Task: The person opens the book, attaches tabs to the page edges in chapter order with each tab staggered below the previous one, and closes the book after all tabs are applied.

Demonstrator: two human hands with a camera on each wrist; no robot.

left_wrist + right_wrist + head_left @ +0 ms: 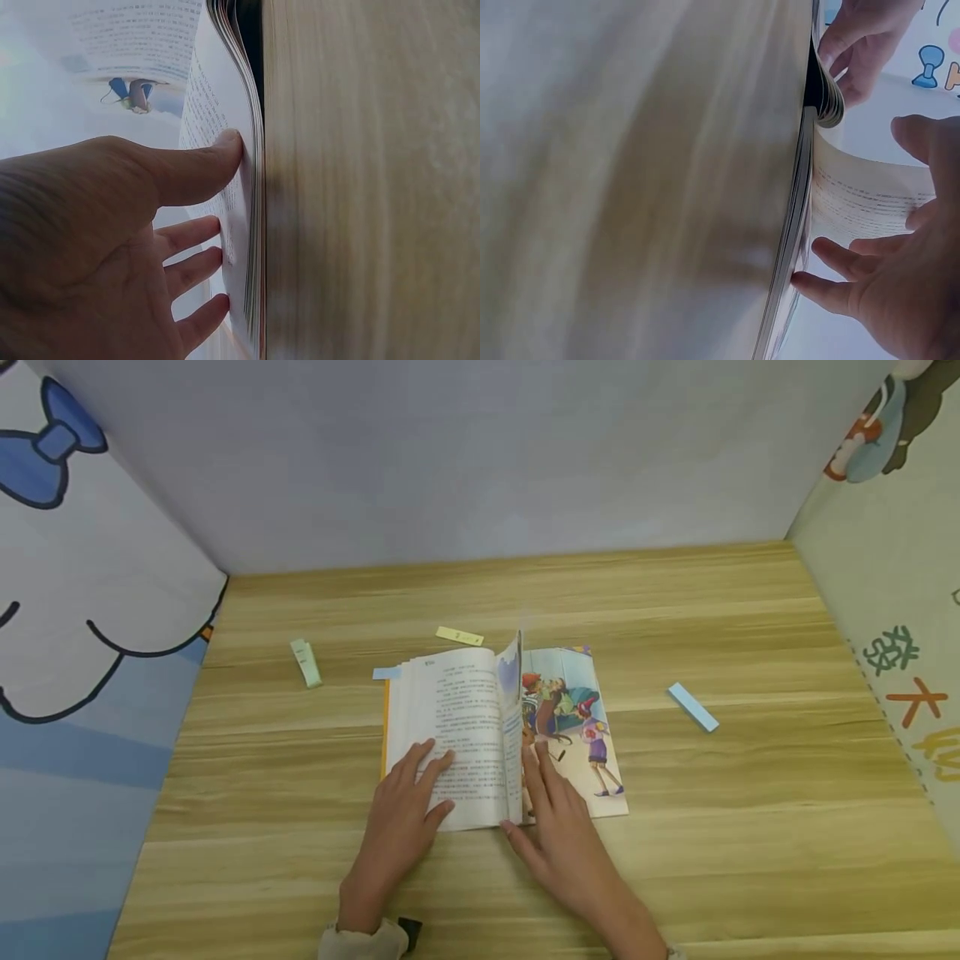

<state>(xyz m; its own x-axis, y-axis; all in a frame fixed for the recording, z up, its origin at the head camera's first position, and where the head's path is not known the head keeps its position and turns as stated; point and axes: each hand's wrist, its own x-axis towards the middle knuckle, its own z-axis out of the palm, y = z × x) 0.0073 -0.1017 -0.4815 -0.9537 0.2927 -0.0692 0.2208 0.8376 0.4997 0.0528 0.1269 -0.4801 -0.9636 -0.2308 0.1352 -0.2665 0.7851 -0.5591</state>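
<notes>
An open book [461, 710] lies on the wooden table, printed text on its left page. One leaf [512, 727] stands nearly upright near the spine. Past it is the right page [600, 735], with a coloured picture of characters. My left hand [401, 802] rests on the lower left page, fingers spread; in the left wrist view its thumb [225, 146] lies by the page's bottom edge. With fingers extended, my right hand [558, 827] touches the lower right page beside the raised leaf. Its thumb [915, 139] is held apart from the fingers in the right wrist view.
A blue sticky tab [386, 673] juts from the book's upper left edge. Around the book lie a green strip [306, 662], a yellow strip [460, 636] and a blue strip [693, 707]. A plain wall [480, 460] backs the table, with decorated panels at both sides.
</notes>
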